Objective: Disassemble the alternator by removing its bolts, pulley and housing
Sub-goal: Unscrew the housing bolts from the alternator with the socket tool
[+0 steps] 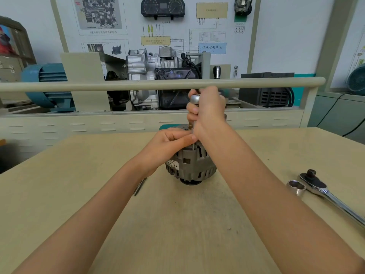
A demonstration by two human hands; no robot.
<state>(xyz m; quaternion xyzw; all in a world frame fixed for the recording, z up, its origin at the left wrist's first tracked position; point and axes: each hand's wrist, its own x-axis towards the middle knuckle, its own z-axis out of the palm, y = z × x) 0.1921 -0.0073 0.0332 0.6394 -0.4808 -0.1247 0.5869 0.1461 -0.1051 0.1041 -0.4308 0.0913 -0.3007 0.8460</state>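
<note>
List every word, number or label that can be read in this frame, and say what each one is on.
"仪表控制单元": blue label on the wall board.
Caption under the instrument cluster: too small to read.
Yellow boxes and the caption under the gearbox diagram on the board: blurred, unreadable.
Sticker on the alternator: print too small to read.
Ratchet wrench and loose socket: no legible marking.

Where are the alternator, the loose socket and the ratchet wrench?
alternator (pixel 194 165): head view, on its grey ribbed housing.
loose socket (pixel 296 187): head view, on its open rim.
ratchet wrench (pixel 316 183): head view, on its shiny head.
</note>
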